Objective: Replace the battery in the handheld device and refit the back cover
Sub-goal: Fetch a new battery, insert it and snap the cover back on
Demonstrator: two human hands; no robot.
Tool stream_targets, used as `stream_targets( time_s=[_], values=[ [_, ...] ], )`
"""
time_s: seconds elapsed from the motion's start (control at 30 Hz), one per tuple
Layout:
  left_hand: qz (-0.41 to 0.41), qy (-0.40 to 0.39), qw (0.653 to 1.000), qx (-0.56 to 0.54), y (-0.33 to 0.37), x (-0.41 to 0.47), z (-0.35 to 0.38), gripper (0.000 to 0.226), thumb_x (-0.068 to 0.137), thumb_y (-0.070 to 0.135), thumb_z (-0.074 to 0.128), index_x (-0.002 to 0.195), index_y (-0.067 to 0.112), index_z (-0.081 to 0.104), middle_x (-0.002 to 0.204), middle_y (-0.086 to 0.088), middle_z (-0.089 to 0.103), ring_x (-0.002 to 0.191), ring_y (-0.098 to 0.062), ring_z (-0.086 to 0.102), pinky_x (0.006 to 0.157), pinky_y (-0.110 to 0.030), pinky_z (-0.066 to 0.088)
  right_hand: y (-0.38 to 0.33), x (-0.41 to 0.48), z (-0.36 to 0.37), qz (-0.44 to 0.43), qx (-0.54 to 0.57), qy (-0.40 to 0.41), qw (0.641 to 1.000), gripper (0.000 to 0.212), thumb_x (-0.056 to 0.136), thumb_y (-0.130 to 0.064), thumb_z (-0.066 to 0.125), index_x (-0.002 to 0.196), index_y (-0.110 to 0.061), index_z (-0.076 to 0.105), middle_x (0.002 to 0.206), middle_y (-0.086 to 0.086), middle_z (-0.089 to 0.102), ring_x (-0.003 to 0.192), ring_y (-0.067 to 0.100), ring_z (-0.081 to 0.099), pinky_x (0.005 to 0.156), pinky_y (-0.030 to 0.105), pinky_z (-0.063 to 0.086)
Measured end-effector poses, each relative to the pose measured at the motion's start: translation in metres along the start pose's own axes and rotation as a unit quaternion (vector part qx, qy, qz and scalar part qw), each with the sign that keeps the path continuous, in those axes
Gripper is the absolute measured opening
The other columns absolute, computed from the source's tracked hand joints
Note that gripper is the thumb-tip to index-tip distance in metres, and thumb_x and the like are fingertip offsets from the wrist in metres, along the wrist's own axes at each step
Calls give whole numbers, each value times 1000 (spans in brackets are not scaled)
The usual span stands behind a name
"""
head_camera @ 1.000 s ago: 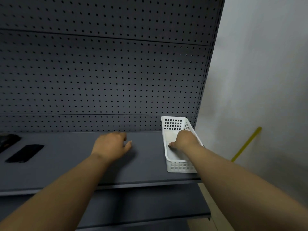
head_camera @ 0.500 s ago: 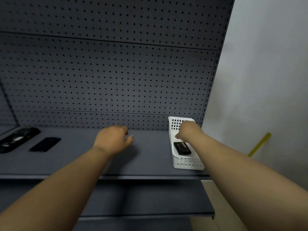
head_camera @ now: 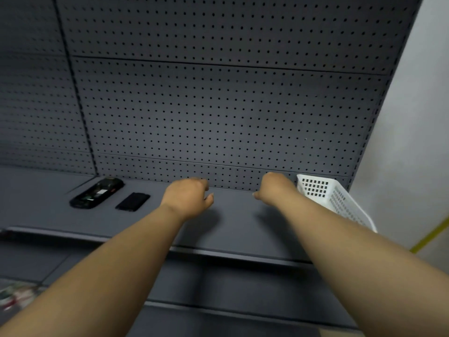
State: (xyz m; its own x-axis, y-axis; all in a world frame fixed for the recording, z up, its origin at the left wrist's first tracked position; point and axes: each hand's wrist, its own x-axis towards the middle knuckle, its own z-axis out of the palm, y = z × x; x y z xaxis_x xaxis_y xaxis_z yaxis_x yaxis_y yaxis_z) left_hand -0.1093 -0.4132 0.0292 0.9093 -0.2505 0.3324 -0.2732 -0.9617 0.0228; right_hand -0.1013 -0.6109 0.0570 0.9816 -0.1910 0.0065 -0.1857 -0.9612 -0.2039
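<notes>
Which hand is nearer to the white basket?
Right. The right hand is just beside the white basket, at its left side. The left hand is farther left, over the middle of the shelf.

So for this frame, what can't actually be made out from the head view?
- Inside of the white basket: its contents are hidden by the right forearm and the basket's own wall.
- Right hand: seen from behind, fingers curled away, so whether it holds anything cannot be told.
- Handheld device: its open back shows, but the label inside is too small to read.
- Back cover: a flat dark slab, detail too small.
- Bottom-left corner: blurred clutter cut off by the edge.
</notes>
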Motion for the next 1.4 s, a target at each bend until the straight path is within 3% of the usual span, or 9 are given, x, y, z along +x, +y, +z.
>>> stream_targets(
  time_s=[0.17,0.37,0.57,0.63,0.73,0.8,0.9,1.03,1.4],
  values=[
    [13,-18,1000,3,-60,3,2,41,93,40,43,121,13,56,123,-9,62,106,-28,61,86,-37,50,-63,11,21,18,8,-13,1000,36,88,-18,58,60,-12,36,63,2,41,52,15,39,43,23,30],
    [31,-39,999,21,-142,8,3,43,94,42,41,124,14,54,125,-8,61,109,-27,60,89,-38,49,-144,18,46,25,10,-22,999,36,89,-18,58,60,-12,37,62,1,41,51,15,37,43,23,29],
    [44,-58,997,29,-209,7,2,44,93,43,43,125,14,54,128,-8,59,112,-28,58,93,-40,50,-204,10,66,12,4,-24,1000,24,88,-24,59,74,-10,46,76,3,49,78,24,51,62,29,40],
    [47,-64,996,29,-223,6,3,43,93,42,44,125,15,53,129,-8,58,113,-28,58,93,-40,49,-219,8,71,17,4,-30,999,25,89,-25,59,75,-10,46,81,4,50,80,25,51,62,28,40],
    [40,-72,996,25,-241,7,5,44,93,42,45,127,15,51,130,-8,57,115,-27,56,95,-39,47,-235,7,77,19,2,-42,999,33,89,-28,58,66,-12,41,72,1,47,78,24,51,52,25,37],
    [34,-77,996,21,-249,6,6,44,92,42,46,128,16,50,131,-8,56,116,-27,55,95,-39,46,-243,6,78,14,-4,-43,999,24,89,-29,58,77,-11,48,79,2,51,79,23,51,53,25,39],
    [28,-79,996,22,-258,4,6,43,92,41,46,126,15,51,130,-8,56,115,-27,55,95,-39,45,-250,6,78,-1,-12,-35,999,20,89,-30,58,92,-11,54,94,7,57,85,25,55,67,28,43],
    [11,-82,996,27,-265,2,3,39,92,40,46,121,14,55,121,-9,59,109,-28,56,90,-38,45,-257,5,75,-20,-13,-24,999,36,89,-33,60,116,-9,59,118,8,64,107,27,61,77,30,48],
    [-19,-52,997,46,-295,-15,-2,34,92,37,45,112,14,58,115,-10,62,105,-29,58,84,-35,45,-293,6,74,-78,-23,-13,997,41,90,-33,57,124,-9,58,126,8,62,112,26,60,88,34,52]
  ],
)
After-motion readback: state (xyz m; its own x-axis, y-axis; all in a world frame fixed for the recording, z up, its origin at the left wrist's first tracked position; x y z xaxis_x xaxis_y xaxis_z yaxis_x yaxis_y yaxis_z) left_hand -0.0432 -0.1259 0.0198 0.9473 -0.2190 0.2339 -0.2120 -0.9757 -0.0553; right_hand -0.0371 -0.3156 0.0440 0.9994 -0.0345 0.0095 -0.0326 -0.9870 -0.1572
